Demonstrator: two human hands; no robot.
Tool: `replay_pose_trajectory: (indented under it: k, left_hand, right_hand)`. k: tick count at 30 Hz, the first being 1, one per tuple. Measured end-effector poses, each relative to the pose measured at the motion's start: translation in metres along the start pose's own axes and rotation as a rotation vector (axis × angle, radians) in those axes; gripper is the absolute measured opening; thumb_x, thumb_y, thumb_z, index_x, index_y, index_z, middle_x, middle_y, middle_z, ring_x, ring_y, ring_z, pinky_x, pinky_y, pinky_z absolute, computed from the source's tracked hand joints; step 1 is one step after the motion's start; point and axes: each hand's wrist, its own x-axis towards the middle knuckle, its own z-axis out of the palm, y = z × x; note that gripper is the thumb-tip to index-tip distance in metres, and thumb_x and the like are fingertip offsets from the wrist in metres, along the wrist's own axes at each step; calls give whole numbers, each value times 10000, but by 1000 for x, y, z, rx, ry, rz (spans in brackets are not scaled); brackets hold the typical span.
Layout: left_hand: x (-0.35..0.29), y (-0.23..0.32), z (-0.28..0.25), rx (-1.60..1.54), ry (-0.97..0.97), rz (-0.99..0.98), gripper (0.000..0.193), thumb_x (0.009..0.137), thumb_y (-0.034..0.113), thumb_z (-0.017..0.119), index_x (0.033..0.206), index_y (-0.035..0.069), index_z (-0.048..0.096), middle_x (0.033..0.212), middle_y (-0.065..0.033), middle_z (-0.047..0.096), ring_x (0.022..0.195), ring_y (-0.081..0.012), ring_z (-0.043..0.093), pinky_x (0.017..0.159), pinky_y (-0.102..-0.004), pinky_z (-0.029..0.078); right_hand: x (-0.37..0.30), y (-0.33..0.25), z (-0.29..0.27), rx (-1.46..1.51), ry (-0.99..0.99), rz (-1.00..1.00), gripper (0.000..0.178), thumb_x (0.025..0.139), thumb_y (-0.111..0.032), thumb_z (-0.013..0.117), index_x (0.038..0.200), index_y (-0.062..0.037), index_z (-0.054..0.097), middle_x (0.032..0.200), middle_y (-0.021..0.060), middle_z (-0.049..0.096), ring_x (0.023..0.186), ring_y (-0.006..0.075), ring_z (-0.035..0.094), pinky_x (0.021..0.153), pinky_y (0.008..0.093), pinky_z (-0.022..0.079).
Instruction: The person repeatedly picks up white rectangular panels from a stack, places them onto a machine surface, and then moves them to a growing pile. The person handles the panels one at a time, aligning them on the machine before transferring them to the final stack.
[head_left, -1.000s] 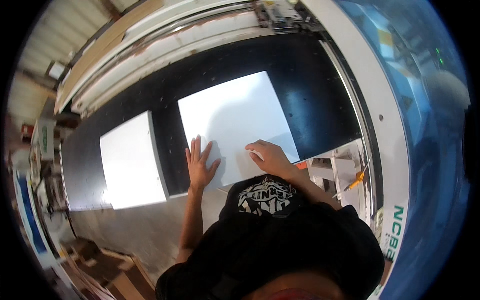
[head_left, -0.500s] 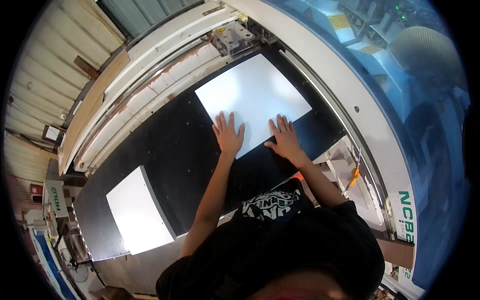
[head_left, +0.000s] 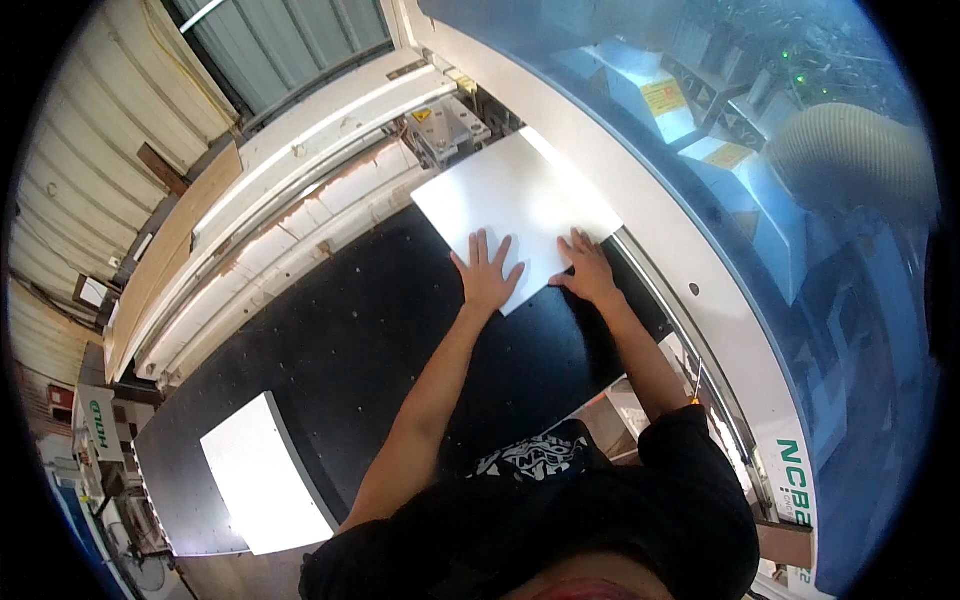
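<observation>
A white rectangular panel (head_left: pixel 520 195) lies flat on the black machine table (head_left: pixel 340 330), its far right part reaching under the machine's white frame. My left hand (head_left: pixel 487 275) rests with spread fingers on the panel near its closest corner. At the panel's near right edge, my right hand (head_left: pixel 588 268) has its fingers stretched over the surface and its thumb along the edge. Neither hand is wrapped around anything.
A second white panel (head_left: pixel 265 480) lies on the table's left part. Past the first panel's far corner stands a metal clamp block (head_left: pixel 445 130). A white machine frame (head_left: pixel 690 275) with a blue see-through cover (head_left: pixel 740 190) borders the right. A white rail (head_left: pixel 290 235) runs along the far side.
Both hands have pushed the panel away and to the right across the table, so its right part now sits under the machine frame. The view has shifted slightly as well.
</observation>
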Motion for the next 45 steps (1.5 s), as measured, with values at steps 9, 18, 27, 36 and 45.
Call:
replay_pose_trajectory:
  k: [9,18,27,36,45]
  left_hand:
    - [47,14,6,14,-132,13,682,964,659,430,1551,319,361,1647,-208,156,1534,-403,92,1119,-776,40]
    - [59,35,12,6,-158,0,695,957,667,435,1542,295,387,1642,-219,158,1536,-393,95,1121,-773,43]
    - [30,2,28,-118,217,-327,815,917,486,627,1486,-38,371,1565,-260,316,1499,-423,200,1199,-612,107]
    - [5,-8,12,-149,-87,-57,932,929,590,560,1486,-117,321,1607,-286,224,1518,-418,147,1210,-587,53]
    - [2,-7,18,-107,-3,-37,890,956,590,513,1492,-95,327,1603,-265,251,1513,-411,169,1212,-586,78]
  right_hand:
    - [23,24,-10,-3,-5,81,944,721,-537,810,1509,-158,451,1627,171,274,1510,337,244,1224,499,222]
    - [26,40,-27,31,-6,133,954,648,-463,880,1475,-172,504,1597,175,338,1468,336,347,1167,416,355]
    - [10,38,0,130,184,319,1071,699,-646,785,1531,-109,378,1495,360,357,1444,486,284,1175,549,240]
    - [-6,13,19,105,164,381,1262,679,-825,683,1597,-98,214,1604,348,127,1522,459,60,1207,591,26]
    - [-6,10,19,91,199,375,1237,653,-788,736,1583,-115,277,1603,340,160,1524,437,104,1211,573,51]
